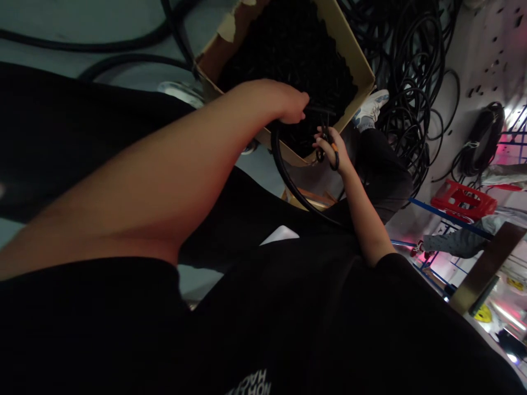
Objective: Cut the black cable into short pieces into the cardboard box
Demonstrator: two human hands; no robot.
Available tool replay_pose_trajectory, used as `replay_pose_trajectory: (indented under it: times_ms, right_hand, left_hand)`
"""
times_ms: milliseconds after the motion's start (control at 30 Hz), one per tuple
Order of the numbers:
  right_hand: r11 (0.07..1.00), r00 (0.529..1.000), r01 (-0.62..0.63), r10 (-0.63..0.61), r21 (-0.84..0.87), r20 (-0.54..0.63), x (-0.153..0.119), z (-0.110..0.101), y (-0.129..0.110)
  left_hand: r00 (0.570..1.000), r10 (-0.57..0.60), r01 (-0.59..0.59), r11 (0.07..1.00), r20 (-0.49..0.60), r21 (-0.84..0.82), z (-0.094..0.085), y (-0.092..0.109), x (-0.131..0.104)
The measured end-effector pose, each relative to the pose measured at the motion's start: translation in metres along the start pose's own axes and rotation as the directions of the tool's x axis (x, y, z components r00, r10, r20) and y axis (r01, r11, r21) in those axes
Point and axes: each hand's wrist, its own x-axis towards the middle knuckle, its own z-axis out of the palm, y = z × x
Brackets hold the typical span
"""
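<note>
My left hand point(291, 103) is closed around a black hose point(284, 170) over the near side of a cardboard box point(349, 41). One end of the hose sticks out past my fingers to the right; the rest curves down toward my lap. In my right hand point(335, 145) is a pair of scissors point(324, 134) with black handles and an orange patch. Their blades point up at the hose end, and dim light hides whether they touch it. Many short black pieces point(288, 44) fill the box below both hands.
Tangled black hose point(411, 88) lies on the floor right of the box, beside my shoe point(370, 107). Farther right are a coiled bundle point(480, 140), a red crate point(465, 200) and another person's leg point(453, 244). Thick black hose point(102, 46) crosses the floor at upper left.
</note>
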Motion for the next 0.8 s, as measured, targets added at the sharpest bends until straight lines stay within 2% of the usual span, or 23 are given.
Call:
replay_pose_trajectory:
  times_ms: [167, 267, 433, 567, 667, 800]
  right_hand:
    - [0.999, 0.999, 0.049, -0.049, 0.002, 0.023, -0.008, 0.002, -0.028]
    - [1.000, 1.000, 0.024, -0.024, 0.020, -0.020, -0.009, 0.005, -0.037]
    - [1.000, 0.995, -0.022, 0.020, -0.016, -0.093, 0.001, 0.002, -0.020]
    - [0.999, 0.997, -0.029, 0.027, -0.028, -0.072, 0.008, 0.001, -0.006]
    - [0.999, 0.999, -0.036, 0.036, 0.000, -0.033, 0.012, 0.004, -0.004]
    - [0.995, 0.996, -0.087, 0.088, 0.042, -0.012, 0.016, 0.014, -0.014]
  left_hand:
    - [0.998, 0.053, -0.053, 0.999, 0.043, -0.003, -0.004, 0.014, -0.011]
    - [0.994, 0.084, -0.087, 0.995, 0.065, 0.039, -0.006, 0.016, -0.017]
    - [0.995, 0.076, -0.079, 0.995, 0.065, 0.052, -0.008, 0.013, -0.015]
    - [0.999, 0.024, -0.025, 0.998, 0.032, 0.051, -0.006, 0.011, -0.012]
    - [0.999, -0.011, 0.009, 0.998, 0.034, 0.059, -0.005, 0.017, -0.016]
    - [0.997, -0.057, 0.052, 0.994, 0.052, 0.094, -0.005, 0.022, -0.021]
